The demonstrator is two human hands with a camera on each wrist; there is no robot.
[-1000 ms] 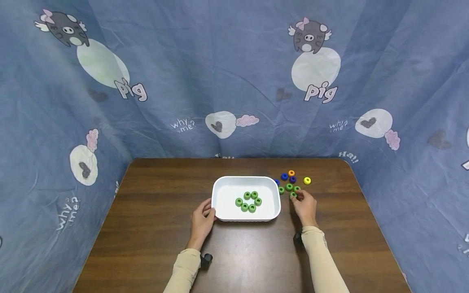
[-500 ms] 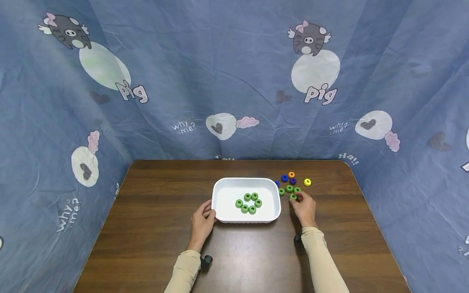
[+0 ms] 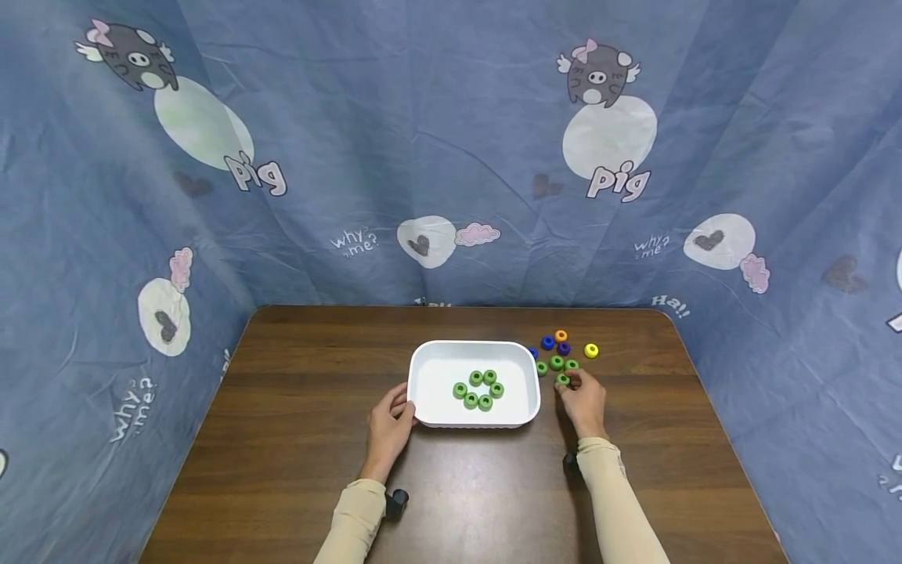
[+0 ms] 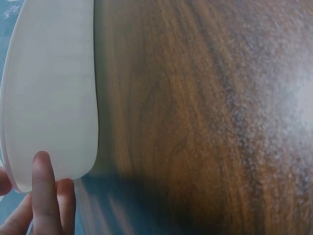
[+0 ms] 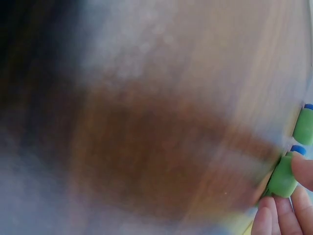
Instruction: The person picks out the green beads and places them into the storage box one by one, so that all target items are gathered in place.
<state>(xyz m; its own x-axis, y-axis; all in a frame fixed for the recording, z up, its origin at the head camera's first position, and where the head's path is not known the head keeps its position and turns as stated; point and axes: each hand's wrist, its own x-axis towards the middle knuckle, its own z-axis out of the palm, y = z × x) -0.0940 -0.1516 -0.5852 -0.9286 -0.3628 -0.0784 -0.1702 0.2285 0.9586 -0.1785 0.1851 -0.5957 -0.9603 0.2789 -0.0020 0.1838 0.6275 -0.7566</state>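
In the white rectangular tray (image 3: 433, 368) lie six green ring beads (image 3: 471, 405); the left hand (image 3: 389, 431) holds its corner. Right of it, the right hand (image 3: 585, 405) pinches another smooth green bead (image 5: 281, 180), perhaps touching the desk (image 3: 317, 376).

In front of me and along both my sides hangs a creased blue fabric backdrop (image 3: 465, 141), printed with dark grey winged pigs (image 3: 597, 76), pale ovals (image 3: 609, 139), pink clouds (image 3: 478, 234) and white lettering (image 3: 618, 182). I face a dark brown wood-grain table (image 3: 317, 360) with rounded far corners; a pale glare (image 3: 474, 493) lies on its near middle.
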